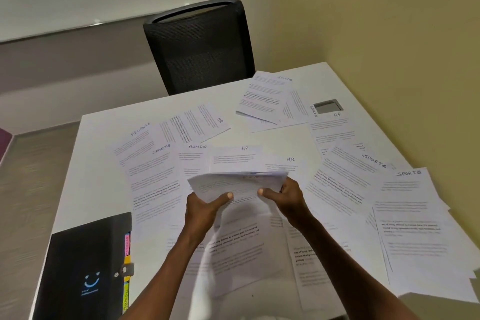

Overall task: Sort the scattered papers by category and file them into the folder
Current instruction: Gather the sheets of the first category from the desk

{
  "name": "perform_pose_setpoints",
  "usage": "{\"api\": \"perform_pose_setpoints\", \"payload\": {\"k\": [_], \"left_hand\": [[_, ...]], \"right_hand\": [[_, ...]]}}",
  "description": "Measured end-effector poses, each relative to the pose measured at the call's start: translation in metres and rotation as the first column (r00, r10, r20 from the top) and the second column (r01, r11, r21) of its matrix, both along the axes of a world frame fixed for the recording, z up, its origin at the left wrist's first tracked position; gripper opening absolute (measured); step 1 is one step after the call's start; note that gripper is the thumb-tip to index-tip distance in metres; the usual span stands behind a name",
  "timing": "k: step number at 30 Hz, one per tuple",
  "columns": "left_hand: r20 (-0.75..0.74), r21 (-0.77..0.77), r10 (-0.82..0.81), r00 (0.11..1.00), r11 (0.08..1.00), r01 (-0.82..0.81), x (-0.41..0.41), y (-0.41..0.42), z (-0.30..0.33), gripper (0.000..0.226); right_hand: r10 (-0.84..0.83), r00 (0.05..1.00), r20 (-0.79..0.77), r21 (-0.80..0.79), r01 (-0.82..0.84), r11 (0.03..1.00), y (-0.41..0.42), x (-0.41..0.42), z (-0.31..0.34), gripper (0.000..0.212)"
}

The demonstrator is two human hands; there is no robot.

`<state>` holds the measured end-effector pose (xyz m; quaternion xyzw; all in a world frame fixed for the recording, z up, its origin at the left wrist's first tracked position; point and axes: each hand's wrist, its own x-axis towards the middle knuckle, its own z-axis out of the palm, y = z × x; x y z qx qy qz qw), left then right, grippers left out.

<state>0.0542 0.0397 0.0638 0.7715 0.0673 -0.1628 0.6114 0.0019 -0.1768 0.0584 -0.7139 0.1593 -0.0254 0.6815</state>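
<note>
Now your left hand (205,205) and right hand (283,196) grip a white printed-paper stack (235,183); next, add a matching-category sheet.

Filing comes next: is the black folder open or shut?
Shut: the folder lies flat on the table, its clasp over the edge.

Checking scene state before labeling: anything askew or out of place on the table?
Yes. The labeled sheets lie scattered and overlapping at mixed angles across the table, some overhanging the right edge. The black folder sits closed at near left. Both hands, left hand and right hand, hold a small stack.
</note>
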Motion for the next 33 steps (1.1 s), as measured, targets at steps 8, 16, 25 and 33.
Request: {"api": "perform_pose_setpoints", "payload": {"k": [8,16,25,33], "left_hand": [[-0.019,0.001,0.025,1.0,1.0,-0.025,0.008,-0.004,0.002,0.055],[-0.051,0.009,0.102,0.993,0.995,-0.102,0.003,-0.016,-0.009,0.05],[-0.069,0.047,0.122,0.99,0.992,-0.119,-0.007,-0.008,-0.022,0.042],[0.029,0.075,-0.04,0.999,0.996,0.038,-0.007,-0.003,-0.027,0.027]], "right_hand": [[0.076,0.997,-0.003,0.047,-0.076,0.996,-0.014,0.006,0.0,0.03],[0.097,0.994,-0.04,0.094,-0.093,0.991,-0.013,0.014,-0.011,0.027],[0.099,0.992,-0.084,-0.09,-0.106,0.99,-0.003,0.011,-0.035,0.029],[0.026,0.985,-0.172,-0.095,-0.043,0.995,0.003,0.01,-0.045,0.027]]}}
